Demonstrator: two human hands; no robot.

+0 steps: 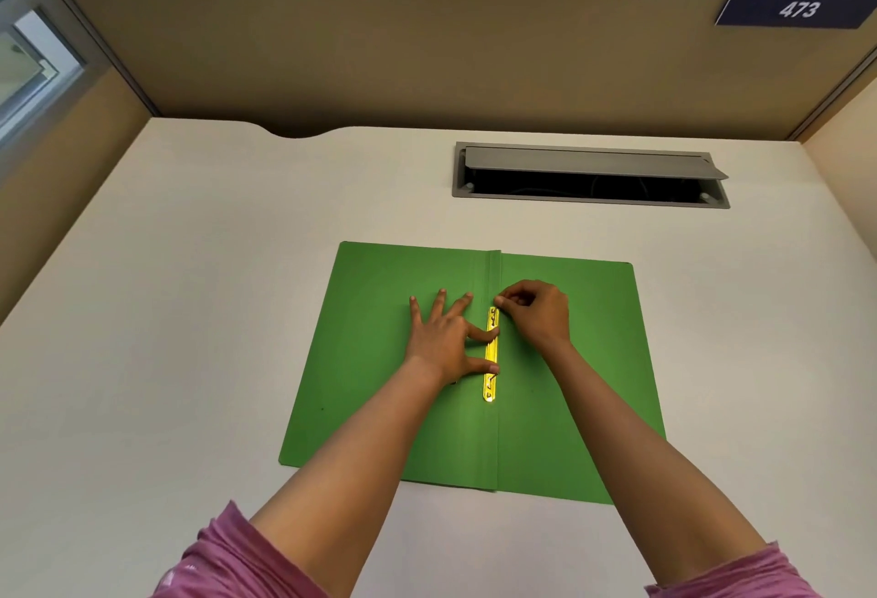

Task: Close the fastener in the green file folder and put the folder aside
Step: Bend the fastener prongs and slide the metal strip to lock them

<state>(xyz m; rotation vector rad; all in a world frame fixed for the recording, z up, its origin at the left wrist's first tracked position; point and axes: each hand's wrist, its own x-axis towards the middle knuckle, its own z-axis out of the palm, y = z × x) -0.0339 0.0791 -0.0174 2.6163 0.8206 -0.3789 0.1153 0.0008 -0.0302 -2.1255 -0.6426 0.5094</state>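
Observation:
The green file folder (370,293) lies open and flat on the pale desk. A shiny yellow metal fastener (491,358) runs along its spine fold. My left hand (446,336) rests flat on the left flap with fingers spread, thumb and index finger pressing on the fastener bar. My right hand (536,312) is curled at the bar's far end, its fingertips pinched on the fastener's top end.
A grey cable hatch (588,175) with its lid lifted is set into the desk (190,312) behind the folder. Tan partition walls (379,51) enclose the desk at the back and sides. A dark sign reading 473 (797,9) hangs at upper right.

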